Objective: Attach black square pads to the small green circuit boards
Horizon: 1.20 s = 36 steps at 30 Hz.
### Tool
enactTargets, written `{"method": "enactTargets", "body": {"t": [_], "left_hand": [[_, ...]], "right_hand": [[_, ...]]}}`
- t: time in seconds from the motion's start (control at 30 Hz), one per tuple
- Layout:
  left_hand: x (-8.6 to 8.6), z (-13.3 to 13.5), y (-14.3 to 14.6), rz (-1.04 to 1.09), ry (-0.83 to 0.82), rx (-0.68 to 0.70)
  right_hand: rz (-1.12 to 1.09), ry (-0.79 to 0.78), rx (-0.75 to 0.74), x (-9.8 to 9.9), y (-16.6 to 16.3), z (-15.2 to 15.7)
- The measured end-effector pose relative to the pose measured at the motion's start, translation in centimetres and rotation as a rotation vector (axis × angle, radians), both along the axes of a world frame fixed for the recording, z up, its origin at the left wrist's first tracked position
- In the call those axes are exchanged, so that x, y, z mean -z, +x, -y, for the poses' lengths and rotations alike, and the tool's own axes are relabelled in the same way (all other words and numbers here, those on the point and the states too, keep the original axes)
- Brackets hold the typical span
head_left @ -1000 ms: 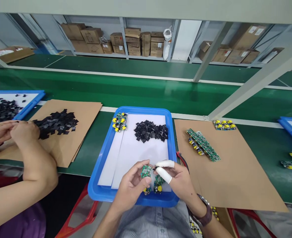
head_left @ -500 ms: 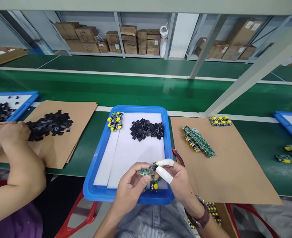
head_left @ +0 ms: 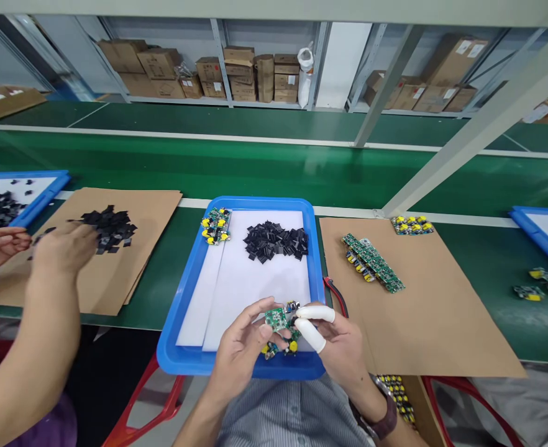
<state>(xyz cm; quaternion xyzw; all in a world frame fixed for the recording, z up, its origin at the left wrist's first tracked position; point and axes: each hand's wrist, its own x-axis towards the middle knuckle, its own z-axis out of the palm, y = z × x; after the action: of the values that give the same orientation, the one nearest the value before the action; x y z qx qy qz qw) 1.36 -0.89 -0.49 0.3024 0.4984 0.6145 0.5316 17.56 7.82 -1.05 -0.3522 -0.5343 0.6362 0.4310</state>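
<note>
A green bench carries blue trays and cardboard.

On the right hand, a smooth white finger cot covers the index finger and a matching second cot covers the thumb. Just behind that hand, at the wrist, sits a watch with a dark brown strap (a silvery edge shows). Between the forearms, nearer the body than either hand, is a grey-blue shirt with fine vertical stripes.
</note>
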Motion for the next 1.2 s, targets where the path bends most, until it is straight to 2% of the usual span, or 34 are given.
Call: {"method": "enactTargets", "body": {"t": [0.1,0.27,0.47,0.8,1.03,1.2], "left_hand": [[-0.1,0.1,-0.2,0.076,-0.005,0.005],[-0.5,0.0,-0.1,0.056,-0.016,0.052],[0.5,0.0,0.2,-0.066,-0.005,-0.027],[1.9,0.3,0.1,-0.289,0.094,-0.089],[2.3,0.3,0.2,-0.377,0.133,-0.103],[2.4,0.3,0.0,-0.539,0.217,-0.073]], "right_hand": [[0.012,0.081,0.021,-0.1,0.1,0.2],[0.053,0.197,-0.035,-0.1,-0.1,0.5],[0.177,0.227,-0.047,0.2,-0.2,1.0],[0.225,0.429,-0.085,-0.5,-0.3,0.7],[0.233,0.437,-0.125,-1.0,-0.1,0.5],[0.231,0.404,-0.147,-0.9,-0.1,0.4]]}}
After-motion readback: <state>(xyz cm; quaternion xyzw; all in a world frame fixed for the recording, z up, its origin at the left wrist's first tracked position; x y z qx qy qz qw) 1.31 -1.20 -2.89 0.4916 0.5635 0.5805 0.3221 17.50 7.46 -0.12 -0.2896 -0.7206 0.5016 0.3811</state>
